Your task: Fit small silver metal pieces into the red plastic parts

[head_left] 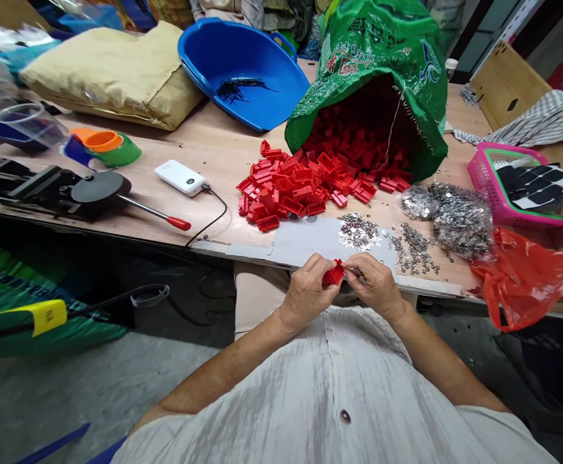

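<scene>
My left hand [306,291] is closed around a small red plastic piece [333,275], held just below the table's front edge. My right hand [374,283] pinches against the same piece from the right, with a small metal part that I can barely make out at its fingertips. A heap of the same red plastic pieces [300,183] lies on the table, spilling from a green woven sack [382,58] tipped on its side. Small silvery metal parts [358,231] are scattered on the table right in front of my hands.
A clear bag of metal parts [455,216], a red plastic bag [527,277] and a pink basket [513,193] sit right. A blue basin [242,71], white power bank [180,177] with cable, black hand press [68,190] and tan sack [111,71] lie left.
</scene>
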Tool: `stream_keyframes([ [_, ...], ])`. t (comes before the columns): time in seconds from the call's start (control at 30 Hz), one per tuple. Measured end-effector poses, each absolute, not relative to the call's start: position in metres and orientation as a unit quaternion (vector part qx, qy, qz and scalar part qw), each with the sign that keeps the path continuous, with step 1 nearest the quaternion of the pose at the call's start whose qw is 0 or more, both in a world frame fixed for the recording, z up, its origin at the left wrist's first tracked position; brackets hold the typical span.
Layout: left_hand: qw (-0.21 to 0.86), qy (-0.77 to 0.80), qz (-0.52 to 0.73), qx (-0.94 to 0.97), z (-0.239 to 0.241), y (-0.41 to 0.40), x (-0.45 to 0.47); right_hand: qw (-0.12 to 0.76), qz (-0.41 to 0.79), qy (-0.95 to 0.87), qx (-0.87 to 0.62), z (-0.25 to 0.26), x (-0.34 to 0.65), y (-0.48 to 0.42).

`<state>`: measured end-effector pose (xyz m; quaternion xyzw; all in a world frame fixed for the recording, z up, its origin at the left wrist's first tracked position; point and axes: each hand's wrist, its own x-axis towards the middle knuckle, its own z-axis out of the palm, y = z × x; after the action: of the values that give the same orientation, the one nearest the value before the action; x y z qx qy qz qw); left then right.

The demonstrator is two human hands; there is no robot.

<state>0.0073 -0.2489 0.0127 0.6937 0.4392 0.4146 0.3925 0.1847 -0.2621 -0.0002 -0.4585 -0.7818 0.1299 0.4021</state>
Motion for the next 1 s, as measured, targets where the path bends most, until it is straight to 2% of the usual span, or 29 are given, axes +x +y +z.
stream_keyframes([
  [0.33,0.176,0.383,0.410,0.809,0.005,-0.247,0.009,0.407,0.119,-0.795,-0.434,-0.002,0.191,-0.265],
  [0.53,0.159,0.372,0.424,0.811,0.004,-0.248,0.010,0.409,0.167,-0.784,-0.436,0.001,0.192,-0.265],
  [0.8,0.160,0.359,0.445,0.805,0.002,-0.249,0.009,0.385,0.393,-0.645,-0.531,0.008,0.207,-0.261],
  [1.0,0.173,0.345,0.440,0.811,-0.002,-0.251,0.009,0.372,0.474,-0.604,-0.521,0.003,0.204,-0.255],
])
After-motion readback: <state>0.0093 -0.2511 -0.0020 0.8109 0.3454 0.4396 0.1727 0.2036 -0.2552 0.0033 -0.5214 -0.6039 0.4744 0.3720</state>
